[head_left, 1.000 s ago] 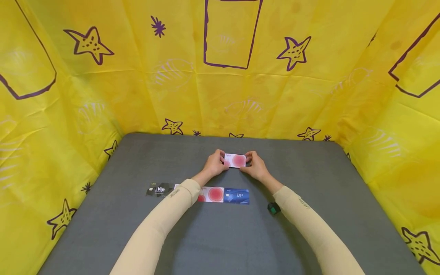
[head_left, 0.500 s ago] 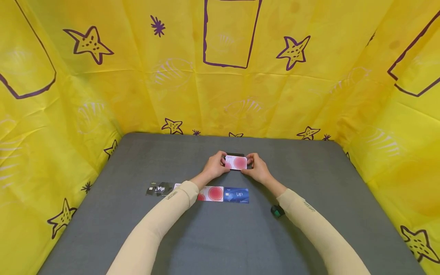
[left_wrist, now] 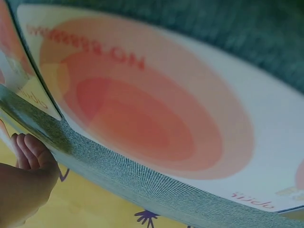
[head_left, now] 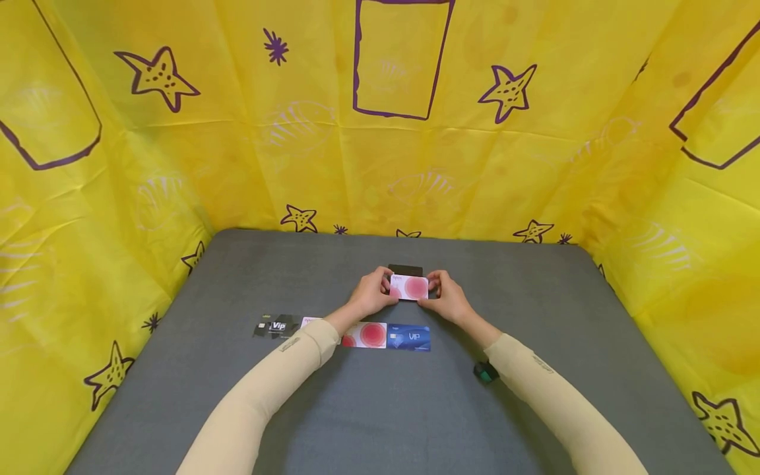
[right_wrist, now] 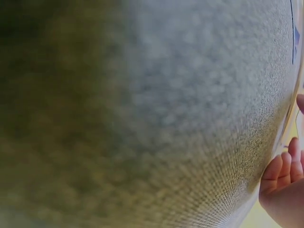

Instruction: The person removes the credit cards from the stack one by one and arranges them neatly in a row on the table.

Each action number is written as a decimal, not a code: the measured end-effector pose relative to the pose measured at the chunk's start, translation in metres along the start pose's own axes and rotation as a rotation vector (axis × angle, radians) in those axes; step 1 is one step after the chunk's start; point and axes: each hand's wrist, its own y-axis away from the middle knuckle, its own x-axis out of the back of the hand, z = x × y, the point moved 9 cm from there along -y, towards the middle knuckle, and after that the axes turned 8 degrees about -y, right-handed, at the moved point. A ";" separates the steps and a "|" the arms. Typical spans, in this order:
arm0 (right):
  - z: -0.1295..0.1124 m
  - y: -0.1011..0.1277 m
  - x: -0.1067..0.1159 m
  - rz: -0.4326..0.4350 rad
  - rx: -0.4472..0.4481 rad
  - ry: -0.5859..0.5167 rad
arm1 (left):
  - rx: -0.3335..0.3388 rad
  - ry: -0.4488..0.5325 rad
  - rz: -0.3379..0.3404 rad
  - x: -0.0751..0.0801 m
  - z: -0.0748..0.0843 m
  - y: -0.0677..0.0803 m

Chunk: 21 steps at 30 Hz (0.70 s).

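Your left hand (head_left: 371,295) and your right hand (head_left: 449,297) meet at the middle of the grey table (head_left: 534,310), and between them you hold a white card with a red circle (head_left: 410,287). Your left fingers are curled onto its left short edge and your right fingers pinch its right short edge, so both hands have hold of the same card. It sits just above the tabletop, face up and roughly level. Right behind it, towards the far edge, a black card (head_left: 405,270) peeks out; you cannot tell from the head view whether the two touch.

Nearer to you a row of cards lies flat on the table: a black VIP card (head_left: 276,326) at the left end, a second red-circle card (head_left: 365,334) partly under your left sleeve (head_left: 267,389), and a blue VIP card (head_left: 408,338) touching its right edge. A small dark green thing (head_left: 485,373) shows at your right forearm.

Your left wrist view is filled by the red-circle card lying on the table (left_wrist: 142,109), with curled fingertips (left_wrist: 28,149) at the lower left. Your right wrist view shows mostly blurred grey table (right_wrist: 142,118) and fingertips (right_wrist: 280,173) at the right edge.

Yellow cloth with purple stars (head_left: 510,89) walls the table on three sides.
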 end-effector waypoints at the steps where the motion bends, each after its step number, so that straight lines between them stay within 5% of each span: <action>1: 0.000 0.002 0.000 -0.003 -0.002 -0.003 | -0.002 0.003 -0.002 0.000 0.000 0.001; 21: 0.001 0.028 0.005 -0.028 -0.003 -0.011 | -0.051 0.088 -0.067 -0.007 0.008 0.025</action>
